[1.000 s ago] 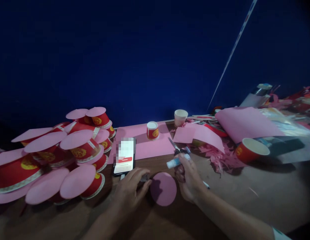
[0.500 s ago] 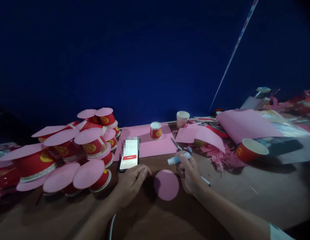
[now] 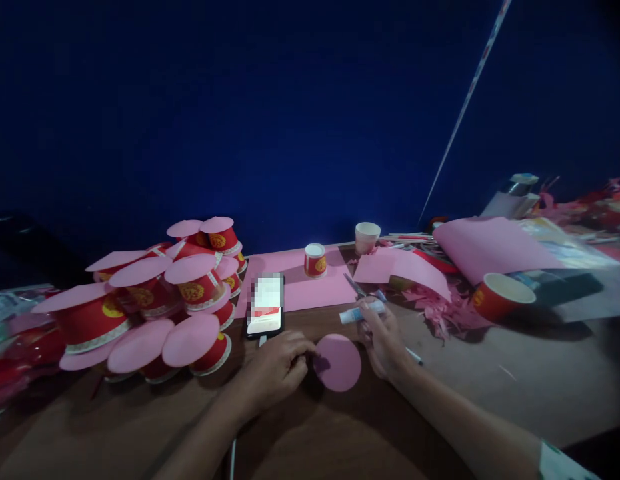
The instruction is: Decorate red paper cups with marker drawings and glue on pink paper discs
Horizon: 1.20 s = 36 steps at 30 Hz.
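A pink paper disc [image 3: 337, 363] lies flat on the brown table [image 3: 440, 400] between my hands. My left hand [image 3: 276, 369] rests curled at the disc's left edge, fingertips touching it; what it grips, if anything, is hidden. My right hand [image 3: 385, 337] sits just right of the disc and is closed around a small white glue tube [image 3: 360, 312] with its tip pointing left. Scissors [image 3: 357, 288] lie just behind that hand. A phone [image 3: 265, 313] with a lit screen lies behind my left hand.
A heap of red paper cups capped with pink discs [image 3: 155, 300] fills the left. Pink paper sheets [image 3: 300, 283], a small red cup [image 3: 315, 260], a white cup [image 3: 367, 237], a tipped red cup [image 3: 497, 298] and pink scraps [image 3: 440, 310] crowd the back and right. A blue wall [image 3: 290, 120] stands behind.
The view has swung left, shifting everything rightward in frame. My left hand has closed in from flat to curled against the disc's left edge. My right hand keeps hold of the glue tube.
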### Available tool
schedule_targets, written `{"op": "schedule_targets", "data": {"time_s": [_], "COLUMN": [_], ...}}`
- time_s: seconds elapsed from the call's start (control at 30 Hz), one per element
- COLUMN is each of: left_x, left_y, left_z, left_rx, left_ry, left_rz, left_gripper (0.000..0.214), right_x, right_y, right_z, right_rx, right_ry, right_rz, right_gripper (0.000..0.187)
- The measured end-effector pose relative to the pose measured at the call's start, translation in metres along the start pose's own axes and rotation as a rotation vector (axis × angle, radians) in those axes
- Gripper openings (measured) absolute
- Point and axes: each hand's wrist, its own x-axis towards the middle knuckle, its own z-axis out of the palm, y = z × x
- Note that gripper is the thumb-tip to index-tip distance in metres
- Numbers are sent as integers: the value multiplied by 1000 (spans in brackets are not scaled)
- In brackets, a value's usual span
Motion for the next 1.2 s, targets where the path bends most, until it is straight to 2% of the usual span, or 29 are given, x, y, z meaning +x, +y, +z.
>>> {"op": "schedule_targets", "data": {"time_s": [0.23, 0.4, 0.83, 1.2], "left_x": [-2, -1, -2, -2], "left_y": [17, 17, 11, 13], "left_z": [-1, 3, 8, 10], "left_rx": [165, 253, 340, 314], "left_ry": [-101, -173, -173, -149], "left_rz": [73, 104, 114, 138], "left_gripper": [34, 24, 16, 16], "right_x": [0, -1, -2, -3], "right_y": [0, -2, 0, 0], "right_z": [1, 3, 3, 5], "right_rx": [-15, -11, 7, 10], "right_ry": [-17, -41, -44, -54], "right_rz": [6, 1, 17, 27], "right_gripper": [27, 26, 27, 28]}}
